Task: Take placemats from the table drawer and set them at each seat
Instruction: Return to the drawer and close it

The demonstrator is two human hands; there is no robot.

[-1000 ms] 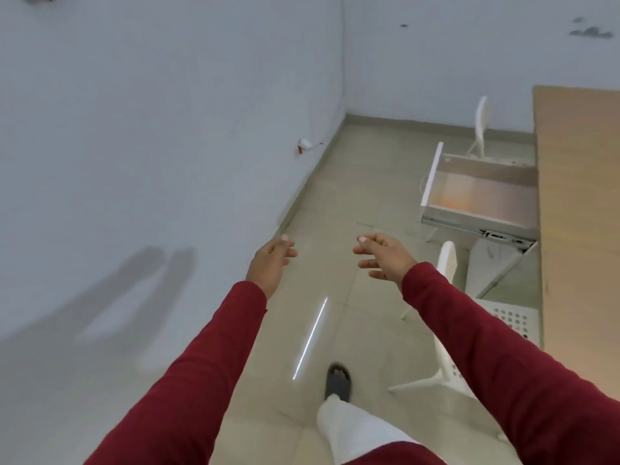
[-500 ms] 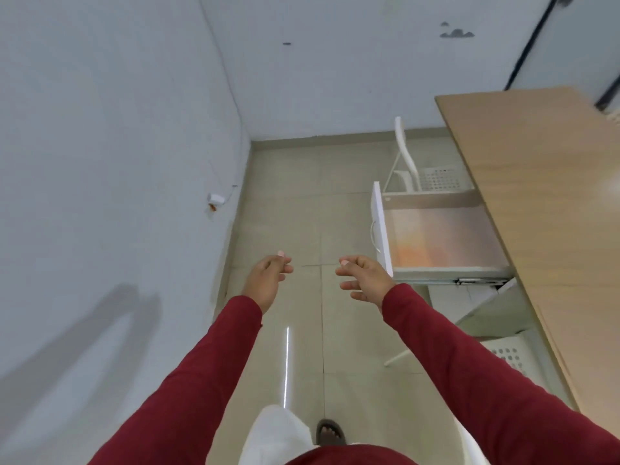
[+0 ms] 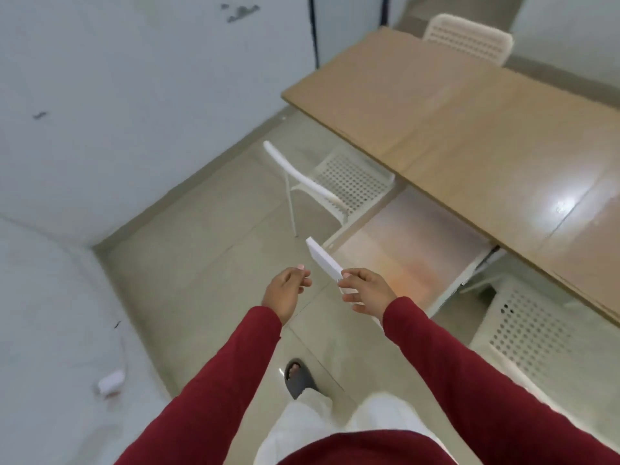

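The white table drawer (image 3: 407, 260) stands pulled out from under the wooden table (image 3: 476, 129). Its inside shows a flat pale pink-orange surface; I cannot make out separate placemats. My right hand (image 3: 365, 290) is at the near end of the white drawer front (image 3: 320, 258), fingers curled over it. Whether it grips the panel or only overlaps it is unclear. My left hand (image 3: 285, 293) hovers just left of the drawer front, fingers loosely curled and holding nothing.
A white perforated chair (image 3: 339, 186) stands beyond the drawer, another (image 3: 533, 330) to its right, both part-way under the table. A third chair (image 3: 469, 38) is at the far end. White walls close in on the left. My sandalled foot (image 3: 298, 377) is on the tiled floor.
The view has swung right and come closer to the drawer. My right hand went from free air left of the drawer to the drawer front's near end. My left hand followed beside it.
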